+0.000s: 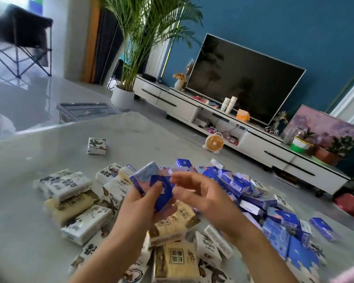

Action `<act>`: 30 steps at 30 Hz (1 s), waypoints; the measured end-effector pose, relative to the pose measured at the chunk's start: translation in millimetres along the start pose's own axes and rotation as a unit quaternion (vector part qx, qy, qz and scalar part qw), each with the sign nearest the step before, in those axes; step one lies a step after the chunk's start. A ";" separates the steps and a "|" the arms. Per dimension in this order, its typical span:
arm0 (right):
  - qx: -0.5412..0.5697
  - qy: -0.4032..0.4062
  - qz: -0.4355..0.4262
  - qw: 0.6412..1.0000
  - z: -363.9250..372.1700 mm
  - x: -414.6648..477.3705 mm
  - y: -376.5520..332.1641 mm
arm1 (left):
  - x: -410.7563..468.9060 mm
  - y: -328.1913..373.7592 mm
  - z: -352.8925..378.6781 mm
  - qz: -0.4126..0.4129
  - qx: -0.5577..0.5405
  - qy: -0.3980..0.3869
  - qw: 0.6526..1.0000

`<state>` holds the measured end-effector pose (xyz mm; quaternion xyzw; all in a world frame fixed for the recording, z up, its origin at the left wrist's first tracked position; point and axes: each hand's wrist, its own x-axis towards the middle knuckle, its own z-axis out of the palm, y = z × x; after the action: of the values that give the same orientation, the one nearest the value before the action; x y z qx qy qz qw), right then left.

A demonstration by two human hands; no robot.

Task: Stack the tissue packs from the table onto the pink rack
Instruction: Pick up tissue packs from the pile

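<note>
Tissue packs (172, 225) heaped on the grey table (49, 144): white ink-printed, beige, and blue; one white pack (96, 146) lies apart. Left hand (141, 203) grips two small blue packs (165, 199) above the heap; right hand (200, 190), fingers loosely spread, empty, just beside them.

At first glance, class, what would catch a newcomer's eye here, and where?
A heap of tissue packs sprawls over the near table, white and tan left, blue right. Above it the left hand grips small blue packs, the right hand open beside them. A dark television stands behind.
</note>
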<state>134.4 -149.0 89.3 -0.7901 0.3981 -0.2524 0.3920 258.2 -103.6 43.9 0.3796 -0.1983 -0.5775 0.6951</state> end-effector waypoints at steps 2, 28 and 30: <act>-0.010 0.110 0.050 0.993 -6.2 28.7 20.4 | 7.7 5.6 -8.1 0.015 0.004 0.035 0.999; 0.091 0.180 0.098 0.975 -63.6 12.8 18.4 | -7.6 8.2 -1.5 0.134 0.285 -0.071 0.947; 0.115 0.189 0.093 0.971 -88.6 -23.2 6.7 | -17.0 8.4 5.7 0.126 0.272 -0.075 0.951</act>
<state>55.6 -169.4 131.9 -0.6372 0.5052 -0.4036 0.4194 255.2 -88.7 56.6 0.4819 -0.4459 -0.4364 0.6152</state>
